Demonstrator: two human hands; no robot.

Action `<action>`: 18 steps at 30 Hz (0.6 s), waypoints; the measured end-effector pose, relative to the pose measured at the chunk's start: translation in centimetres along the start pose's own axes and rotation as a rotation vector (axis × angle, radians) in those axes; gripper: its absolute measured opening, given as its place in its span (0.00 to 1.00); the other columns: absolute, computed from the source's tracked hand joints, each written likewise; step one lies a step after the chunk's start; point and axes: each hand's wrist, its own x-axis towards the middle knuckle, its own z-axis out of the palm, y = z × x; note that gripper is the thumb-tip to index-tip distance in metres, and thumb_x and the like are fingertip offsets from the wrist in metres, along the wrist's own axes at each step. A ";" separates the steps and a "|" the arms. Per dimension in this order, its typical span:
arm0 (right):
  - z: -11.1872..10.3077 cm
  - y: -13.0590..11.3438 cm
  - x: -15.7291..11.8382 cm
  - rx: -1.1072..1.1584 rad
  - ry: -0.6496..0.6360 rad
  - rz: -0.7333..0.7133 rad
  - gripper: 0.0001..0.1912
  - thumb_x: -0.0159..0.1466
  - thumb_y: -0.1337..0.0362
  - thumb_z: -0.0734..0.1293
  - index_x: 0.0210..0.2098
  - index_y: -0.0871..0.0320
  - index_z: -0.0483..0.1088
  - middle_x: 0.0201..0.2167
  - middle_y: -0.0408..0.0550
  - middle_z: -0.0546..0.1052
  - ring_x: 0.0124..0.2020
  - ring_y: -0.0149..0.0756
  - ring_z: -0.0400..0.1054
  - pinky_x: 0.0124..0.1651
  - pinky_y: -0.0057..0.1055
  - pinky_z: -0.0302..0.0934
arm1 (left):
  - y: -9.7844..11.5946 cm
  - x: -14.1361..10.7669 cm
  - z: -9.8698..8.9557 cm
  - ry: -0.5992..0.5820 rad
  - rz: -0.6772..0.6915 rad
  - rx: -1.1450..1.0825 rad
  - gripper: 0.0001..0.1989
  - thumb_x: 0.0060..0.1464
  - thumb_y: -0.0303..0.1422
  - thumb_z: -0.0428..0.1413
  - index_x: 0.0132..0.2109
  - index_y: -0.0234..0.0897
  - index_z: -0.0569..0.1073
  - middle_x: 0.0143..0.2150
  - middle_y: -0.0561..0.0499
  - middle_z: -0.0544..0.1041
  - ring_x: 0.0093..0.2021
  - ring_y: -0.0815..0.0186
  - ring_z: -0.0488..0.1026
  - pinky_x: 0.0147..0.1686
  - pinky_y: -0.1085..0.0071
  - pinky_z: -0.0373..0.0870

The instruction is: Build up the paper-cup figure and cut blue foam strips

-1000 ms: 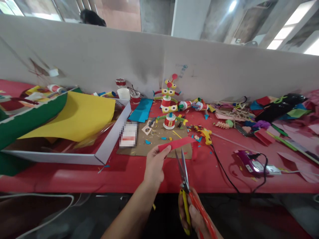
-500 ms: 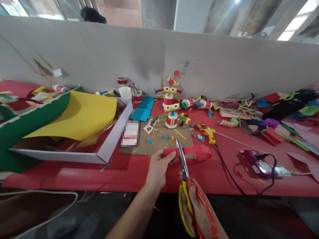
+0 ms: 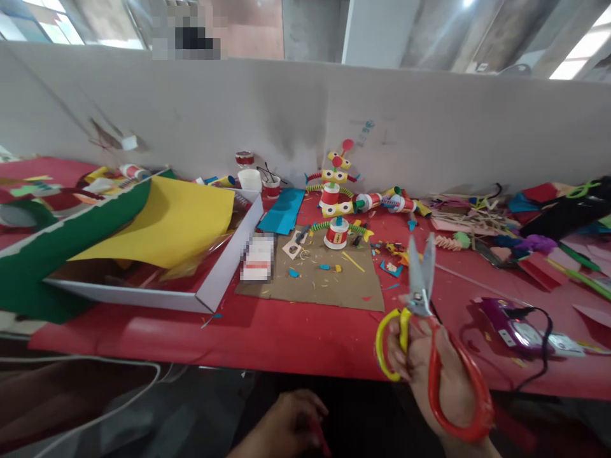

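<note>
My right hand (image 3: pixel 424 362) grips a pair of scissors (image 3: pixel 420 292) by one yellow and one red handle. The blades point up and stand slightly apart over the table's front part, with no paper between them. Low in the view, in front of the table edge, my left hand (image 3: pixel 291 416) is closed around a piece of red paper (image 3: pixel 319 435); most of it is hidden by the fingers. Beyond the hands lies a brown cardboard sheet (image 3: pixel 310 286) with paper scraps. At its back stands a paper-cup figure (image 3: pixel 337 235) with green coiled arms.
To the left sits a white-walled box (image 3: pixel 143 298) with a yellow sheet (image 3: pixel 186 207) on it. Blue paper (image 3: pixel 282 213) lies behind the cardboard. A purple power unit (image 3: pixel 513 327) with a black cord is at right. A grey partition (image 3: pixel 214 114) backs the red table.
My left hand has dropped from over the table to below its edge with red paper. The scissors have moved right, away from the strip, and their blades have spread.
</note>
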 end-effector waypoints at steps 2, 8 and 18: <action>0.3 -0.6 0.4 -0.008 0.045 -0.055 0.27 0.59 0.39 0.53 0.33 0.55 0.67 0.19 0.44 0.66 0.18 0.32 0.59 0.19 0.31 0.57 | -2.4 0.2 0.6 0.076 -0.170 0.170 0.07 0.37 0.22 0.57 0.26 0.37 0.76 0.46 0.49 0.76 0.45 0.60 0.72 0.43 0.68 0.66; -0.8 -0.1 1.6 -0.033 0.073 -0.107 0.17 0.61 0.48 0.60 0.35 0.56 0.67 0.20 0.43 0.67 0.17 0.29 0.60 0.18 0.27 0.56 | -1.3 -2.4 -1.2 0.447 -0.343 0.673 0.20 0.43 0.19 0.47 0.39 0.38 0.78 0.50 0.42 0.75 0.56 0.49 0.65 0.54 0.50 0.55; 2.7 0.3 4.5 -0.211 -0.038 -0.210 0.19 0.59 0.60 0.67 0.49 0.53 0.63 0.21 0.36 0.64 0.16 0.25 0.56 0.15 0.22 0.51 | 12.9 -0.7 -7.6 0.482 0.336 0.120 0.10 0.53 0.27 0.50 0.34 0.40 0.77 0.34 0.49 0.77 0.37 0.65 0.72 0.39 0.71 0.66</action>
